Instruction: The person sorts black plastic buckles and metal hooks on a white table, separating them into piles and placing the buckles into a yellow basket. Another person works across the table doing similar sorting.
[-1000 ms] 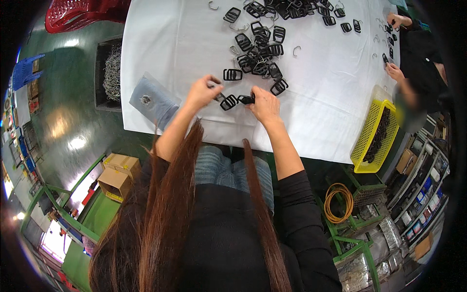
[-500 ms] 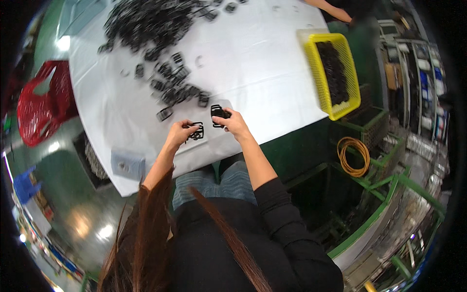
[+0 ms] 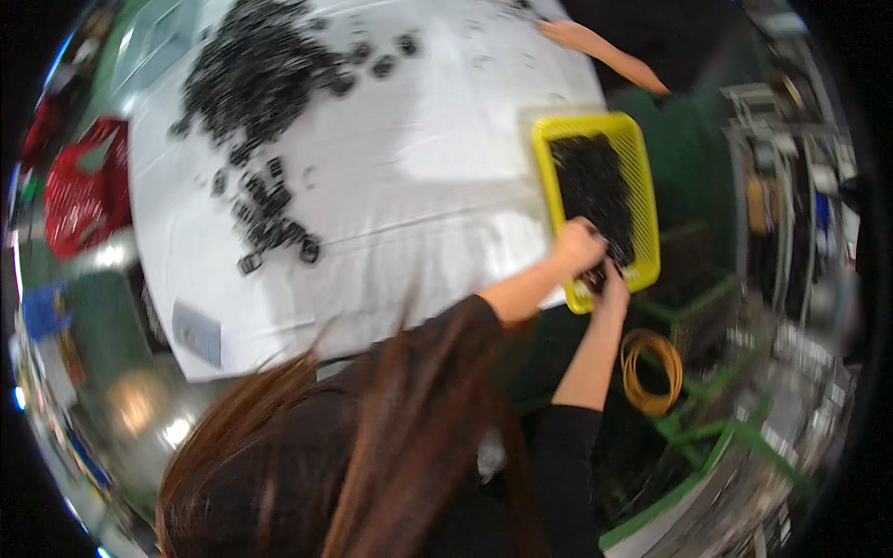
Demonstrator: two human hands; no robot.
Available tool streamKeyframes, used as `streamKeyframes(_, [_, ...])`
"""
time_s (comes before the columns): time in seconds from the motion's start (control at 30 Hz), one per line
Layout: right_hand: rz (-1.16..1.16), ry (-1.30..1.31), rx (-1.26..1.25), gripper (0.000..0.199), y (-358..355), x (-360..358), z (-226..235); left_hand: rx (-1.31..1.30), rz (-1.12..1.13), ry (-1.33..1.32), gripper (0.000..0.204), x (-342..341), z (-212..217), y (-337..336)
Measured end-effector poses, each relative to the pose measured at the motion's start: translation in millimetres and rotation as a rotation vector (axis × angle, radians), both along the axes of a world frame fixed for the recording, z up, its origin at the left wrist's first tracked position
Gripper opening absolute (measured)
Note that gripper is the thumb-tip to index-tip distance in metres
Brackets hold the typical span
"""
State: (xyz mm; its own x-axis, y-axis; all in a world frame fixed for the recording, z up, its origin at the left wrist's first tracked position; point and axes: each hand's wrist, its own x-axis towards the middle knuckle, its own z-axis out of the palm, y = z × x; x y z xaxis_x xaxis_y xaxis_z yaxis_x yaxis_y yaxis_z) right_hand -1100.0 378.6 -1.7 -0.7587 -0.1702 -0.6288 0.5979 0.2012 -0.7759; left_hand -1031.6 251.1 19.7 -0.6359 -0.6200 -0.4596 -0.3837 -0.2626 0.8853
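Both my hands are together at the near end of a yellow plastic basket (image 3: pixel 645 200), which holds a heap of small black buckle-like frames (image 3: pixel 595 181). My left hand (image 3: pixel 579 245), its fingers curled closed, reaches over the near left rim; what lies inside its grip is hidden. Just below and to its right, my right hand (image 3: pixel 610 292) points upward at the near rim, fingers closed on dark frames that show between the hands. Motion blur hides the exact count and finger contact.
A white-covered table (image 3: pixel 409 214) carries a large pile of black frames (image 3: pixel 256 70) and a smaller cluster (image 3: pixel 270 214). Another person's arm (image 3: pixel 595 48) reaches in at the far right. A red chair (image 3: pixel 88 191) stands left; an orange hose coil (image 3: pixel 651 372) hangs near the basket.
Both hands have moved right from the table's near edge, where each held black frames, to the basket. My view has shifted, and the other person's hand now reaches farther into sight.
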Motion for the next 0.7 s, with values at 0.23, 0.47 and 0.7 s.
streamKeyframes(0.23, [0.432, 1.219, 0.880, 0.049, -62.3, 11.3, 15.1, -0.322, 0.410, 0.161, 0.055, 74.2, -6.0, -76.1])
streamKeyframes(0.47, [1.216, 1.125, -0.025, 0.034, -259.4, 229.4, -10.9, -0.743, 0.915, -0.520, 0.037, 386.2, -55.6, -212.4])
streamKeyframes(0.7, [1.335, 1.125, 0.267, 0.046, -391.8, 405.8, -41.0, -0.659, 0.622, -0.901, 0.064, 450.1, -80.9, -264.8])
